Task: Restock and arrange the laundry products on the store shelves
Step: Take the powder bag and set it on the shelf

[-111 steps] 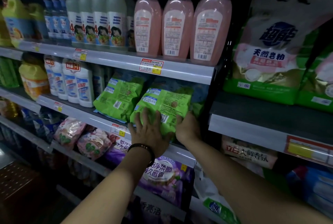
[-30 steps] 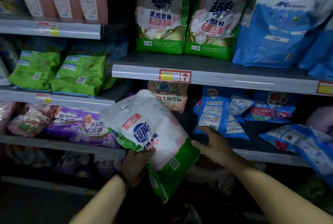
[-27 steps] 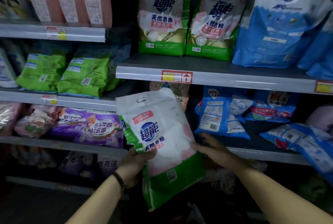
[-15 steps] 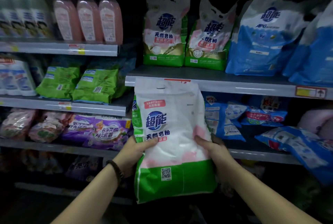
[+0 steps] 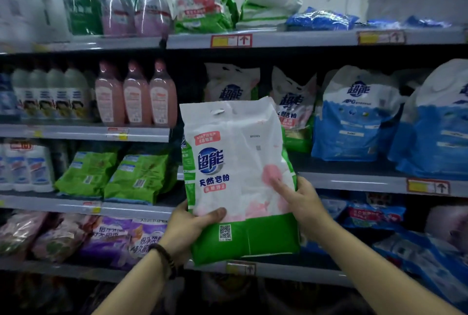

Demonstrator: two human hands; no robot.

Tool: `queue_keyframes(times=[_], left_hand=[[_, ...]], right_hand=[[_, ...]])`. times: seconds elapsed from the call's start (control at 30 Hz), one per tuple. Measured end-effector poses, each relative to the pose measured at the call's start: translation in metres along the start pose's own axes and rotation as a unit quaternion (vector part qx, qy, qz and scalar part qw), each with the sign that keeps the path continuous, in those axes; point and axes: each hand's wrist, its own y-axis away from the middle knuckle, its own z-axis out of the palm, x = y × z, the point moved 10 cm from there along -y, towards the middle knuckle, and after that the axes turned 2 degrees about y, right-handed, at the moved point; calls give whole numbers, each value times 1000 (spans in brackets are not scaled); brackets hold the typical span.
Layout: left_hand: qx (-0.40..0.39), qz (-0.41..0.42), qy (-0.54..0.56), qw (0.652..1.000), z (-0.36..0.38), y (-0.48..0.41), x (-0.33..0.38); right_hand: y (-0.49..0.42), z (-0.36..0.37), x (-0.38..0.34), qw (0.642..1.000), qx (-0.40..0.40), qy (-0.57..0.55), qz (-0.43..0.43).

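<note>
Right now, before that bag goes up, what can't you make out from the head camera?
Head view only:
Shelf space behind the held bag: hidden by the bag; room there unknown.
Left hand: its fingers are behind the bag; only the thumb shows.
Price tag print: too blurred to read.
Top-left bottles: motion-blurred, labels unreadable.
Lowest shelf: too dark, cut off by the bottom edge.
</note>
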Motion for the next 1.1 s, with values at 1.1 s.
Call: queue_keyframes(times=[1.1], left_hand=[[160, 96, -411, 892, 27, -296, 98]], right_hand=[[-300, 35, 35, 996, 26, 64, -59]])
